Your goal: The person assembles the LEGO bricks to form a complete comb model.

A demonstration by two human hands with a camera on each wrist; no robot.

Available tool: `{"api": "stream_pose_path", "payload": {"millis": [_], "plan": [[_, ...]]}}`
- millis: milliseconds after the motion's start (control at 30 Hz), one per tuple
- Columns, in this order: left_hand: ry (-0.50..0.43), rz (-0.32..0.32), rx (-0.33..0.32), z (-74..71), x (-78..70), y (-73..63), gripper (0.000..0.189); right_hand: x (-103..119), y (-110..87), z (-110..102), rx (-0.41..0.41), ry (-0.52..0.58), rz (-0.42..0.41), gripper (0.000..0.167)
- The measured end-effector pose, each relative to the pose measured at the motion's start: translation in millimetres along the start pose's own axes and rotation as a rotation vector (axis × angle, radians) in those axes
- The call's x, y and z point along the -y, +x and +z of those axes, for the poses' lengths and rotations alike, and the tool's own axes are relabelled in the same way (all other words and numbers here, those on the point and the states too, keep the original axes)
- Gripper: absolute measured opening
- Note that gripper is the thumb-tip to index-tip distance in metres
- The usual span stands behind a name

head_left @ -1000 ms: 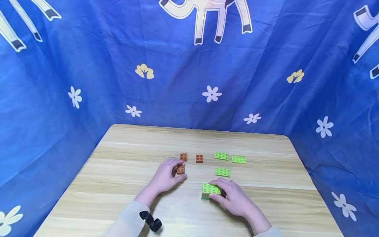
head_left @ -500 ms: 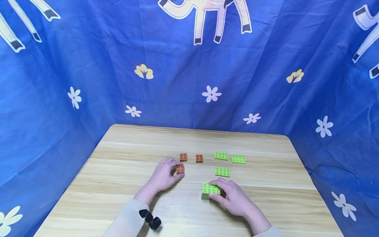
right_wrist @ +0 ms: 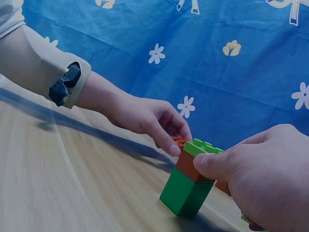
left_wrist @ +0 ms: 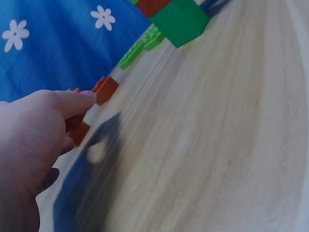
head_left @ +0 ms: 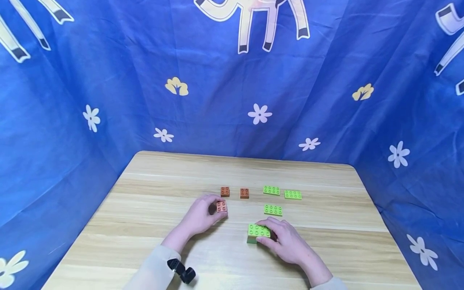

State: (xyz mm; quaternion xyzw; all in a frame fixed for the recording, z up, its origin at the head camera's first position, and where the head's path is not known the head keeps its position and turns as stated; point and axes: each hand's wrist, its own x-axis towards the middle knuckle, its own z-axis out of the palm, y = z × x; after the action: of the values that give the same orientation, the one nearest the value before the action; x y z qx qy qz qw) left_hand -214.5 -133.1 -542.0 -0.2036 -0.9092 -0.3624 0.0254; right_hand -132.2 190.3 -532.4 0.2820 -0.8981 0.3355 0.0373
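Observation:
In the head view my left hand [head_left: 202, 215] pinches a small reddish-brown 2x2 toy brick [head_left: 221, 207] between thumb and fingers. That brick seems slightly raised off the table; in the left wrist view the fingers largely hide it. My right hand [head_left: 288, 243] grips the upper part of a short stack with thumb and fingers. The stack has a lime-green studded plate [head_left: 259, 230] on top, a brown brick [right_wrist: 189, 166] in the middle and a darker green brick [right_wrist: 186, 193] at the bottom. It stands upright on the table, to the right of the left hand.
Behind the left hand lie two more reddish-brown bricks [head_left: 224, 191]. Several lime-green plates [head_left: 273, 210] lie behind the right hand. The wooden table [head_left: 174, 173] ends at a blue patterned curtain [head_left: 214, 129]. A black device [head_left: 181, 270] sits on the left wrist.
My left thumb and fingers have closed on the near reddish-brown brick, which now looks paler and slightly lifted. My right hand and the stack have stayed put.

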Motion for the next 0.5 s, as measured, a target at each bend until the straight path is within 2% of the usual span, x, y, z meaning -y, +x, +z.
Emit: {"api": "stream_pose_path", "payload": {"millis": [267,400,500], "plan": [[-0.103,0.037,0.043,-1.7,-25.7,-7.8,0.049,-0.4,1.3,-0.5,0.006,-0.001,0.01,0.035],[-0.107,0.072,0.048,-0.2,-36.6,-9.9,0.045,0.0,1.2,-0.5,0.002,0.001,0.005,0.035],[-0.098,0.123,0.052,1.4,-44.6,-10.7,0.043,0.0,0.9,-0.3,-0.004,0.003,-0.001,0.035]]}}
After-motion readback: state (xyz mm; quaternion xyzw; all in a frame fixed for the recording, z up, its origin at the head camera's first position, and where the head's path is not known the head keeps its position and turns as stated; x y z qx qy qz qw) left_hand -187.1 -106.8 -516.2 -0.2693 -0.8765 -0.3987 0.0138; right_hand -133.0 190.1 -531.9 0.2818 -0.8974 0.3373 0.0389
